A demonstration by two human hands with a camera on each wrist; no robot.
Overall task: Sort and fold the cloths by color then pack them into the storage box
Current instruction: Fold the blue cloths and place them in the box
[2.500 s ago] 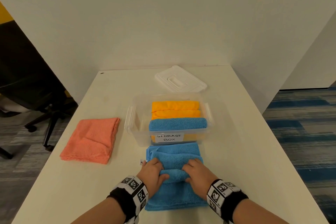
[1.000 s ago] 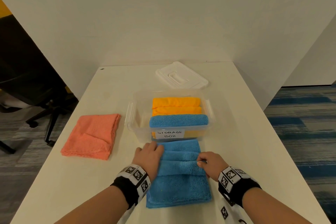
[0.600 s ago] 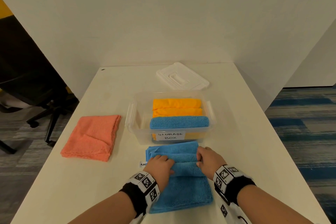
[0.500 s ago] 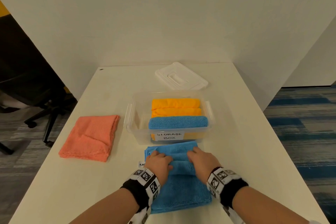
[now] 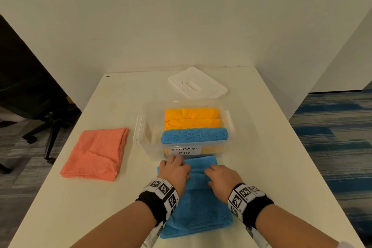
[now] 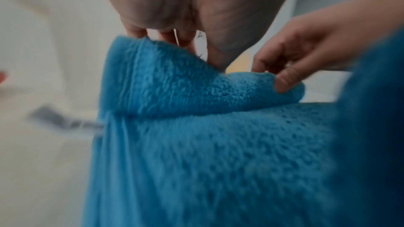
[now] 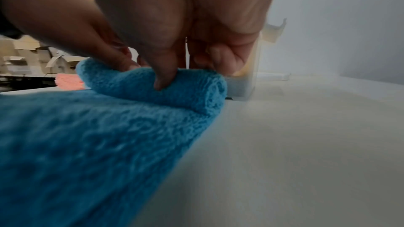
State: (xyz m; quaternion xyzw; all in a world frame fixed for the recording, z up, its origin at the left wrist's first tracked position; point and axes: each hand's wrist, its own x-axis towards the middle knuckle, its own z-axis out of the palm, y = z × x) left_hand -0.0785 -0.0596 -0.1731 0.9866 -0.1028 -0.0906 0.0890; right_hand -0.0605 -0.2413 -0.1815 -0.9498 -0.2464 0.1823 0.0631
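1. White walls are closing in the corner behind a pale table (image 5: 124,203), with striped blue carpet lying to the right and a dark office chair (image 5: 30,94) standing to the left.
2. Near the middle of the table a clear storage box (image 5: 141,137) is sitting open, bearing a paper label (image 5: 185,150) on its near wall that reads "STORAGE BOX".
3. Inside the box, two orange cloths (image 5: 192,119) are lying at the far side and a rolled blue cloth (image 5: 194,135) is lying against the near wall.
4. Behind the box, the white lid (image 5: 198,84) is resting flat on the table, turned at an angle.
5. Left of the box and well apart from it, a folded pink cloth (image 5: 94,154) is lying on the table.
6. Just in front of the box, a blue towel (image 5: 198,213) is lying spread toward the person, its far end rolled into a thick ridge.
7. The left hand (image 5: 175,173) is sitting on the left part of that ridge, its grip narrow, fingers (image 6: 140,30) curling over the top of the roll and holding the towel.
8. The right hand (image 5: 221,179) is sitting on the right part of the ridge, its grip also narrow, the thumb (image 7: 164,75) pressing into the near side of the roll while the fingers are curling over the far side.
9. Both wrists are wearing black bands with black-and-white square markers (image 5: 163,189).
10. In the wrist views the near, flat part of the towel is looking blurred.
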